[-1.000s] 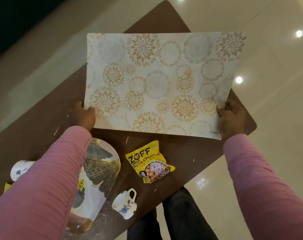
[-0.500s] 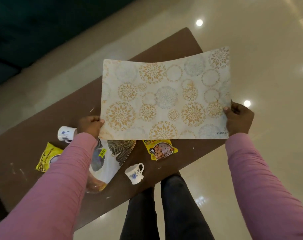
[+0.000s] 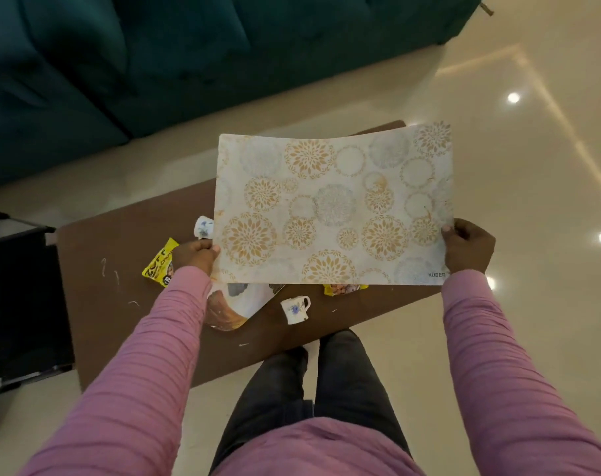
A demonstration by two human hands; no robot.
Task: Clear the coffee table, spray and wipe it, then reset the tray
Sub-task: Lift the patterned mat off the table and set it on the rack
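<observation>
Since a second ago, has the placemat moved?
Yes. Against the coffee table, the placemat has come toward the person: its near edge now hides most of the right-hand snack packet, clear of it earlier.

Placemat (image 3: 333, 204): cream ground, scattered gold petal medallions and faded grey-blue ones. Surface (image 3: 120, 304): dark brown, flecked with white scraps. Snack packet (image 3: 158, 262): yellow, black lettering; second packet (image 3: 345, 289): yellow, only an edge showing. Cup (image 3: 295, 309): white, blue flower; second cup (image 3: 203, 227): white, blue motif. Tray (image 3: 240, 304): white with grey and golden-brown patches. Sofa (image 3: 154, 46): dark teal. Floor (image 3: 498, 338): glossy cream. Sleeves (image 3: 137, 372): mauve-pink. Trousers (image 3: 343, 372): black.
</observation>
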